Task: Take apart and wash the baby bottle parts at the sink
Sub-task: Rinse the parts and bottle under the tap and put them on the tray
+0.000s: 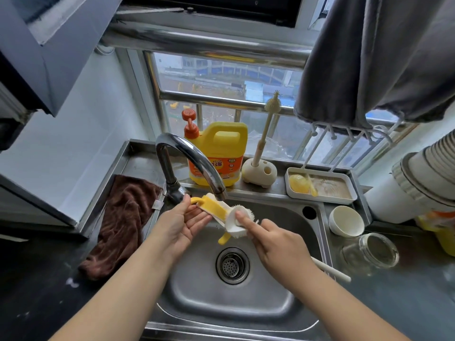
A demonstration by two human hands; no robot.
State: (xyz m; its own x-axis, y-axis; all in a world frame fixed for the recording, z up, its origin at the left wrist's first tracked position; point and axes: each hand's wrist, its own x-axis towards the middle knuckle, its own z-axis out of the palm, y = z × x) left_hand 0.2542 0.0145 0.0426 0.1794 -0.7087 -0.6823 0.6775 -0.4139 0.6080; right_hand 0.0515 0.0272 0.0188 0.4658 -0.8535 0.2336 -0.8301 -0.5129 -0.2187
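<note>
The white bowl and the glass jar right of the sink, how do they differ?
The white bowl is opaque; the glass jar is see-through. The bowl sits nearer the window, beside the sink rim, while the jar lies closer to the person. The bowl looks tilted on its base; the jar lies on its side. Both look empty and rest on the counter.

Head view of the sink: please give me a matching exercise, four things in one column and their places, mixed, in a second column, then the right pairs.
Things:
1. brown towel
2. yellow detergent jug
3. glass jar
4. white bowl

Places:
A. on the ledge behind the faucet
B. lying on its side on the counter, right of the sink
C. draped over the sink's left edge
D. right of the sink, just behind the jar

Pairs: 1-C, 2-A, 3-B, 4-D
</note>
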